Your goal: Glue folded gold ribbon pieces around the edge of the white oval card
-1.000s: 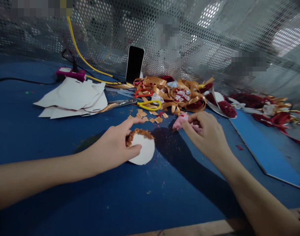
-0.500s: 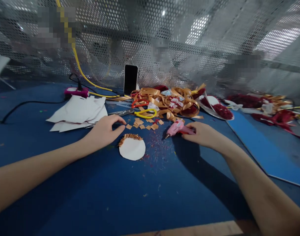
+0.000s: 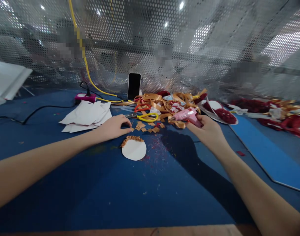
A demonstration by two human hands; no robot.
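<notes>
My left hand (image 3: pixel 114 127) rests low over the blue table, thumb and forefinger curved with a small gap between them. Their tips are at the near edge of several small gold ribbon squares (image 3: pixel 140 125). A white paper disc (image 3: pixel 134 150), edged along its top with folded gold pieces, lies just in front of that hand. In my right hand (image 3: pixel 209 131) is a pink glue gun (image 3: pixel 185 114), held above the table with its nozzle pointing left. Scissors with one yellow and one red handle (image 3: pixel 148 117) lie behind the squares.
White paper sheets (image 3: pixel 87 113) are stacked at left, before a purple power socket (image 3: pixel 85 97). A phone (image 3: pixel 134 86) stands at the back beside tangled gold ribbon (image 3: pixel 152 97). Dark red decorated pieces (image 3: pixel 224 115) and a blue board (image 3: pixel 270 154) are at right. Perforated metal (image 3: pixel 150 55) rises behind.
My right hand has lifted the glue gun up off the table. My left hand has come closer to the gold squares, its thumb and forefinger drawing together. The view has shifted slightly.
</notes>
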